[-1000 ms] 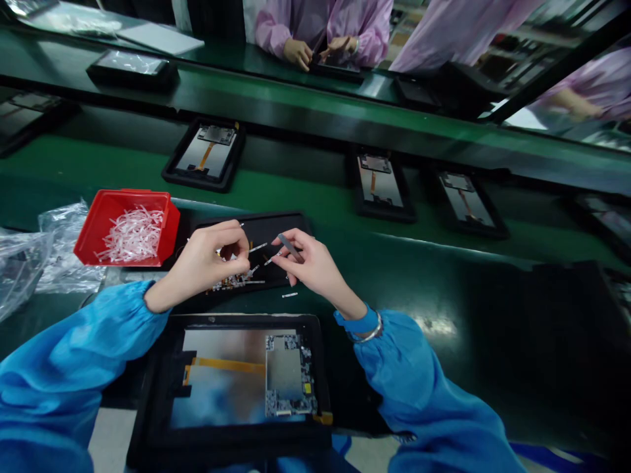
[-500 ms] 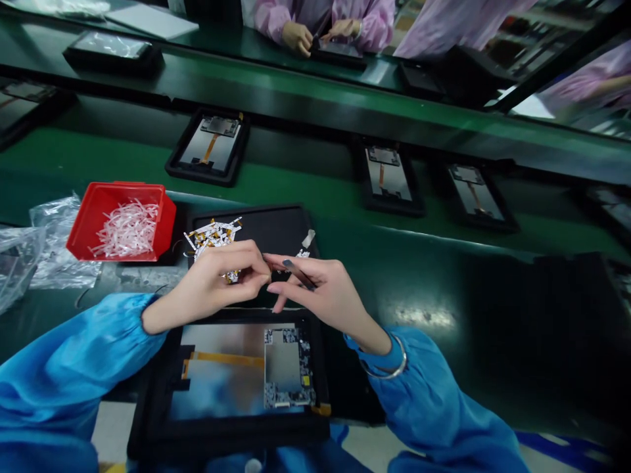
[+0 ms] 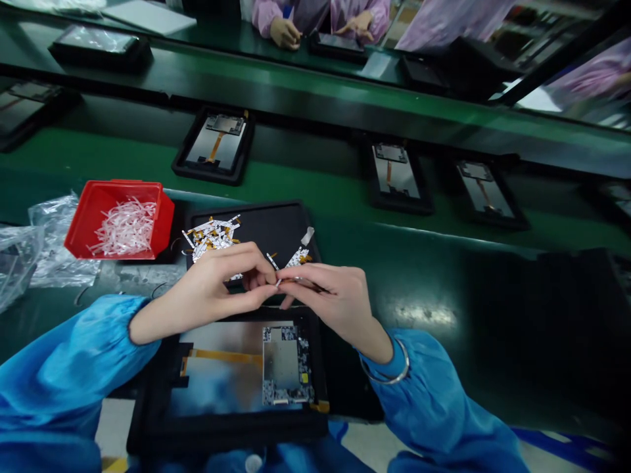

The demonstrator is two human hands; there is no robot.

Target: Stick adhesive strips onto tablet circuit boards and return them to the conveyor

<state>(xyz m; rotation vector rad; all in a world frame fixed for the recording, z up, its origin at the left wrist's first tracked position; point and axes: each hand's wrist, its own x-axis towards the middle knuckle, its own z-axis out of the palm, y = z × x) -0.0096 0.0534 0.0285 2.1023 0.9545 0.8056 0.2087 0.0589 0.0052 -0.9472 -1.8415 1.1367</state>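
My left hand point(image 3: 231, 279) is closed in a pinch at its fingertips, on a thin white flex strip point(image 3: 273, 261) that sticks up between both hands. Closed around slim dark tweezers point(image 3: 311, 284), my right hand point(image 3: 335, 295) meets the left fingertips; its own fingertips partly hide the strip. Below the hands lies an opened tablet point(image 3: 221, 387) in a black frame, with a circuit board point(image 3: 280, 361) at its right and an orange ribbon cable point(image 3: 227, 357) across it. Behind the hands, a black tray point(image 3: 271, 226) bears a pile of white and yellow flex strips point(image 3: 211, 236).
A red bin point(image 3: 168, 223) of thin white strips stands left, beside clear plastic bags point(image 3: 54, 243). Several framed tablets point(image 3: 217, 148) lie along the green conveyor belt point(image 3: 305, 157). Across it, a co-worker's hands point(image 3: 286, 33) are at a dark tablet point(image 3: 340, 43).
My right fingers have closed in and the tweezers lie flatter, toward my left fingertips. A white strip now shows between my hands. The tablets on the belt have shifted right.
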